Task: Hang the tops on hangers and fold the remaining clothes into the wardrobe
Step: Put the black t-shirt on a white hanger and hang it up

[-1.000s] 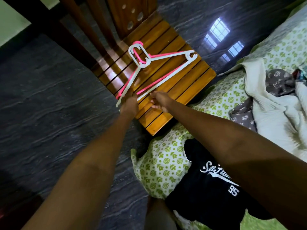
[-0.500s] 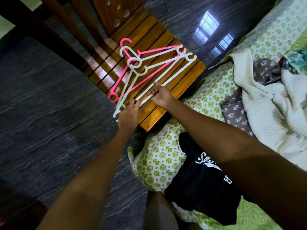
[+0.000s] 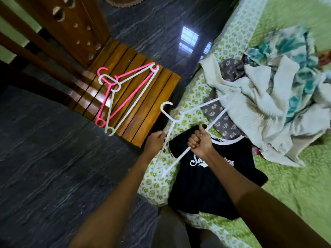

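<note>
Both fists clamp the thin white hanger [image 3: 180,120], left hand [image 3: 155,141] at its 8 o'clock arm, right hand [image 3: 200,142] on its bottom bar, hook at 11.

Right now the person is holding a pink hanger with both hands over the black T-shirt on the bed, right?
Not quite: the held hanger is white, not pink. The head view shows the pink hanger lying on the wooden chair. Both the left hand and right hand do grip it over the black T-shirt.

White hanger [image 3: 180,120] above black top [image 3: 206,185]
</note>
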Demonstrator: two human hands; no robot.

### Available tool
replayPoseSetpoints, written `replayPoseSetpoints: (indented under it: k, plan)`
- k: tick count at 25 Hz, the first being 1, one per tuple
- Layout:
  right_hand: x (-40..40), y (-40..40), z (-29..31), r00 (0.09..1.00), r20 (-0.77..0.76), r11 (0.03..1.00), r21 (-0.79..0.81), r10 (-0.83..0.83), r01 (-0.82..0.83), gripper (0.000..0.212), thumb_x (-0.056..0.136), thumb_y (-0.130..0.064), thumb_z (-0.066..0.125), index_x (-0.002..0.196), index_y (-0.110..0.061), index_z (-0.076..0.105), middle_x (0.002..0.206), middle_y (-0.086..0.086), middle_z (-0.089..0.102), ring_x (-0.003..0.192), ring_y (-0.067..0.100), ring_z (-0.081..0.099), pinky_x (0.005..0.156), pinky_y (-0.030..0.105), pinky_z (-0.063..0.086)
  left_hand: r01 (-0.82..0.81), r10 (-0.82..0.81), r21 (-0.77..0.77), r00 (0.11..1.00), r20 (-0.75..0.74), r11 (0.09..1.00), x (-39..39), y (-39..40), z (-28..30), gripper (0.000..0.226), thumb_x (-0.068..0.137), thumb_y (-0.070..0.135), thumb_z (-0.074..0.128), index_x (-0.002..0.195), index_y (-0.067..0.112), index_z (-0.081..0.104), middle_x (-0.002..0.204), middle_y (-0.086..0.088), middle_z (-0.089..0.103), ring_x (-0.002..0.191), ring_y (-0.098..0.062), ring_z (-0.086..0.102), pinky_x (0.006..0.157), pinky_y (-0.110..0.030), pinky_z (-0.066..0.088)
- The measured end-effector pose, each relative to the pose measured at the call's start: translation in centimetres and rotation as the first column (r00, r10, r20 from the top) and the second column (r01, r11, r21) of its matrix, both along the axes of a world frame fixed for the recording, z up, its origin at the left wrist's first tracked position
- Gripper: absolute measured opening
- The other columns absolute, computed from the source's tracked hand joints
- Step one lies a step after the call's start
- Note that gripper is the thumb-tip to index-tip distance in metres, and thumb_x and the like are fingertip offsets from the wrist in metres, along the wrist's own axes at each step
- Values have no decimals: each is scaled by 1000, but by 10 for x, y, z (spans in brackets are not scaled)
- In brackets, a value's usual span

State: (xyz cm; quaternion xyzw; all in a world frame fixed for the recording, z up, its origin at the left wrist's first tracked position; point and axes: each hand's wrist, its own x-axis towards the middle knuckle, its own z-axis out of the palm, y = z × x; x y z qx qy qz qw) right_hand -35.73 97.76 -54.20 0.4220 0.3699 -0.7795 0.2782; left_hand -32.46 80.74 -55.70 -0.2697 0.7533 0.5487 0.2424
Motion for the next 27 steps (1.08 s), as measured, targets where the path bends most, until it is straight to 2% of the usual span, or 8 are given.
replayPoseSetpoints:
  k: [5,8,10,12,16,19,23,27]
  plan:
    - [50,83,2,928,251,893,290,275,-343,32,99,-28,44,75,-8,51,66,10,58,63,23,55,62,33,47,360,-398,-301,915,-72,883,19,90,23,45,99,41,36,71,10,50,60,-3,50,64,-26,55,54,-33,32]
    - [72,130,9,803,423,356,737,420,-575,40,89,-37,58,105,0,53,105,21,62,90,36,61,76,37,46,493,-527,-259,846,-79,831,18,118,25,50,98,44,38,56,16,32,51,1,35,50,-22,43,52,-31,27]
    - [79,162,16,840,332,-61,939,429,-340,62,79,-39,69,118,2,46,119,23,53,113,39,50,93,42,38,554,-577,-207,813,-73,806,17,133,25,54,97,44,40,53,15,28,50,1,32,45,-14,34,52,-31,26]
    - [73,194,16,704,263,-210,964,659,-163,80,68,-44,79,125,0,44,123,19,52,117,36,46,99,45,33,650,-671,-198,738,-67,734,14,147,27,55,97,43,42,53,13,27,50,1,31,43,-12,31,49,-31,25]
    - [50,218,13,423,26,208,842,906,-498,33,75,-35,77,96,-14,64,90,3,67,85,16,61,81,32,45,791,-824,-260,565,-38,554,5,168,13,56,97,46,41,53,13,29,49,0,33,45,-12,35,48,-31,24]
    - [39,232,-8,567,-45,344,834,822,-432,31,91,-20,60,61,-11,55,59,1,47,58,11,42,58,30,33,709,-800,-398,587,-125,582,-3,182,-11,44,97,39,45,63,12,46,64,-2,47,68,-24,53,61,-32,32]
    - [37,247,-34,746,43,274,914,665,-298,17,90,-21,59,83,-9,67,76,10,64,75,18,56,70,31,40,518,-723,-641,685,-85,566,-34,194,-48,39,93,24,53,128,8,47,131,-14,43,120,-28,43,99,-38,33]
    - [46,249,-37,887,36,390,889,460,-239,17,85,-27,66,80,-10,67,71,4,61,73,14,52,67,26,37,579,-776,-680,631,23,450,-62,194,-64,43,91,14,49,133,13,42,147,-16,28,135,-29,27,112,-42,17]
